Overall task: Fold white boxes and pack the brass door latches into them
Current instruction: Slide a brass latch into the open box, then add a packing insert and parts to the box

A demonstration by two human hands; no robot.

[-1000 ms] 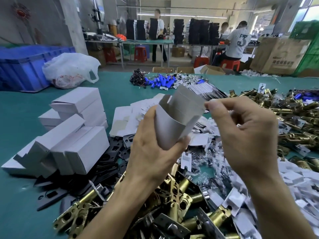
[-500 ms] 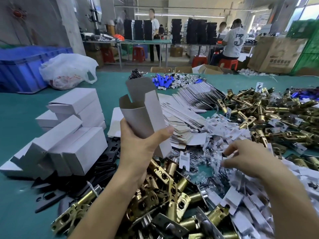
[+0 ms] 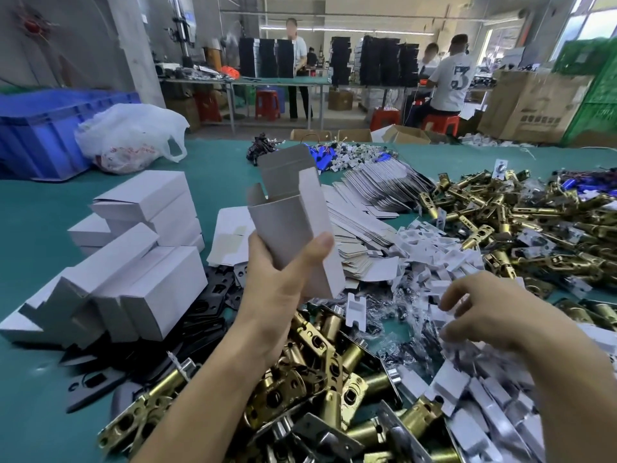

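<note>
White box (image 3: 287, 225): up in the air over the desk (image 3: 40, 406), standing tall, top open, flaps sticking up. It is thin card, so a hard squeeze may dent it.
Box bottom: hidden by the palm. If it is not tucked shut, a heavy latch could drop right through.
Latches (image 3: 320, 379): heaped under both arms, none seen in the box. An arm may bump them and send some sliding.
White bits (image 3: 434, 252): all in a messy pile, so two may come up at once.
Left grip (image 3: 280, 289): thumb across the front, fingers round the back, tight on the low part of the box. The wrist is tipped back.
Right grip (image 3: 484, 312): low over the white bits, palm down, fingers curled. It is blurry, so I cannot tell if it has anything.
</note>
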